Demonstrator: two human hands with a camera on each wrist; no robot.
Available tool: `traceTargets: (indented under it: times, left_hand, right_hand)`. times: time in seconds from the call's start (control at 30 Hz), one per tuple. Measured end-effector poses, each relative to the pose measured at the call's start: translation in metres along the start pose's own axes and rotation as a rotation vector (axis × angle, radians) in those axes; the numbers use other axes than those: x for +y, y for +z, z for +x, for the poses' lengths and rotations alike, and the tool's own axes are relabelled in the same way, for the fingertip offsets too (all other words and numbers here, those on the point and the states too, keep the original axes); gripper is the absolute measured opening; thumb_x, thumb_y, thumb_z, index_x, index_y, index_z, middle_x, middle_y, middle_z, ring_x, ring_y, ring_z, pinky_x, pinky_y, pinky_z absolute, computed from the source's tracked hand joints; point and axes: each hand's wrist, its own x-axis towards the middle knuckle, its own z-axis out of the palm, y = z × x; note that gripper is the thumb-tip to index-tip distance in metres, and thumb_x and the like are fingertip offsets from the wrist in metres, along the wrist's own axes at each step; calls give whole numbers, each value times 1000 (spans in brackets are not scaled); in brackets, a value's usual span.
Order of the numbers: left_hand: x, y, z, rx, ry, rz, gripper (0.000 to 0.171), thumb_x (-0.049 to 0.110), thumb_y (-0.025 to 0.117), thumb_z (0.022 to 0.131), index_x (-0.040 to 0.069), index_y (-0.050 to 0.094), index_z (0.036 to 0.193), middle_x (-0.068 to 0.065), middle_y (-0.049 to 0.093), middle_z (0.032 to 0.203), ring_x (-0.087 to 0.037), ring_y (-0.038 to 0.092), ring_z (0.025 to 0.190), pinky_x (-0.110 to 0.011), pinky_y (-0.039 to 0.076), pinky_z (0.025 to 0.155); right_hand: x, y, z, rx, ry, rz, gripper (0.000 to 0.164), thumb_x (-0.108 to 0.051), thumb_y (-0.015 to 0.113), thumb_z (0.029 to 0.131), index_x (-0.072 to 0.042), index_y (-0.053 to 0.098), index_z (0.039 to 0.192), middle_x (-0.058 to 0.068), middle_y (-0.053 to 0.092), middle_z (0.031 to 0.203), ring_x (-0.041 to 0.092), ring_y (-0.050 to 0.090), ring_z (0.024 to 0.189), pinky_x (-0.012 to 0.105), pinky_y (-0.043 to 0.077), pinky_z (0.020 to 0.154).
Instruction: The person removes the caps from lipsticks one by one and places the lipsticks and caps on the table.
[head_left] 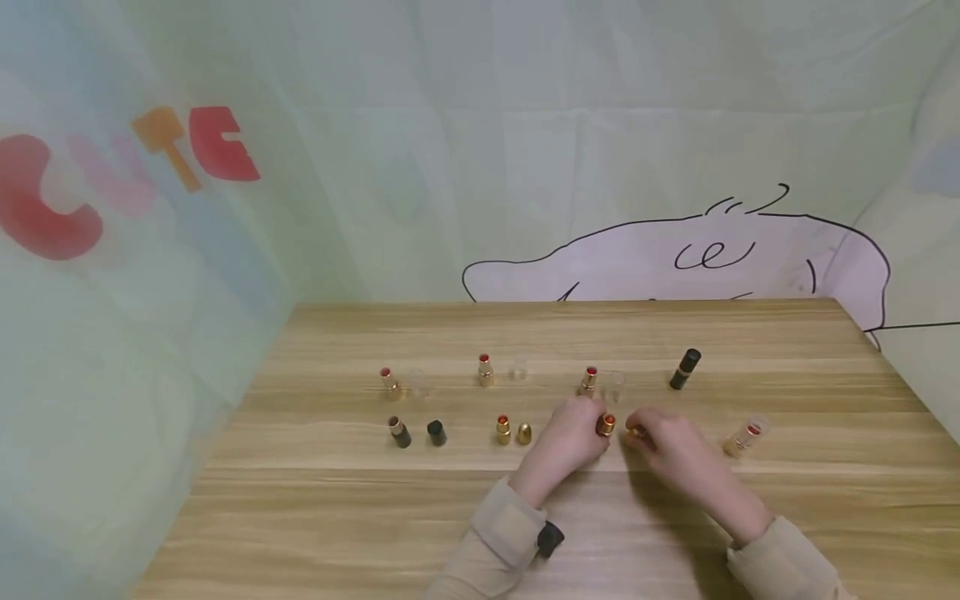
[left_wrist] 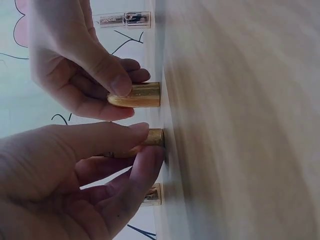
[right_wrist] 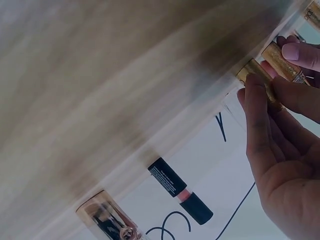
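Observation:
My left hand [head_left: 570, 431] pinches a gold lipstick [head_left: 607, 424] that stands upright and uncapped, its red tip showing. Just to the right, my right hand [head_left: 670, 442] holds a gold lipstick cap [left_wrist: 143, 95] between thumb and fingers, its open end down at the tabletop. Tube and cap stand side by side, apart, in the left wrist view. Behind the left hand is a gold lipstick with a red tip [head_left: 589, 379], a clear cap [head_left: 615, 384] beside it. Nearest the right hand on its outer side lies a lipstick under a clear cap [head_left: 742, 439].
Farther left on the wooden table [head_left: 315, 517] are uncapped lipsticks with caps beside them: a gold one [head_left: 503, 430], a black one [head_left: 400, 432], and two clear-capped kinds [head_left: 485, 371] behind. A closed black lipstick [head_left: 685, 369] stands at back right. A curtain [head_left: 375, 167] hangs behind.

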Motion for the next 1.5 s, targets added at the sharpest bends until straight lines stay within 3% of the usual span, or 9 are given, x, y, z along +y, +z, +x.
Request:
traceTargets:
  times: [0.4,0.53,0.93,1.07,1.2,1.3,1.5]
  left_hand:
    - [1,-1,0,-27,-10,-6,21,10,76,74,13,57,68,5,52,67,-9,45,60,-19,36,53]
    - [2,-2,-1,-31,-13,-5,21,10,77,73,12,57,72,4,52,71,-10,46,62,-19,37,54]
    - [5,-1,-6,-15,-12,27,33,21,81,73,14,65,102,3,60,90,-12,56,82,-24,46,69]
    - [7,-1,-9,-8,-28,8,51,26,79,76,16,62,122,0,65,113,-16,61,103,-30,50,85]
    - [9,-1,-12,-9,-59,-31,62,30,78,78,21,54,135,1,58,132,-19,57,119,-35,47,99]
    - [11,-1,-13,1,-72,-45,64,32,78,78,22,53,136,2,58,132,-18,58,117,-36,48,97]
    - [17,-5,-17,18,-60,-52,57,33,78,78,19,57,130,1,61,127,-17,60,111,-33,51,89]
  right_hand:
    - [-2,1,3,-20,13,11,10,-2,73,78,-6,66,85,2,67,76,9,61,68,27,52,61]
    - [-1,1,3,-30,15,11,13,0,72,77,-4,66,88,5,69,79,13,64,70,30,54,63]
    - [0,-1,2,-84,42,38,39,6,72,73,5,62,110,19,69,97,24,68,79,38,57,72]
    - [0,-1,-2,-78,21,-6,45,12,68,72,6,60,116,21,67,102,31,67,87,44,56,79]
    - [1,-4,-5,-77,-2,-66,55,20,63,62,8,60,116,21,66,103,35,65,92,47,54,84]
    - [2,-8,-8,-83,1,-89,59,22,61,59,8,60,117,20,66,104,35,65,95,48,53,85]
    - [3,-19,-9,-56,-3,-71,46,18,62,71,7,60,116,17,67,103,32,66,91,43,55,78]
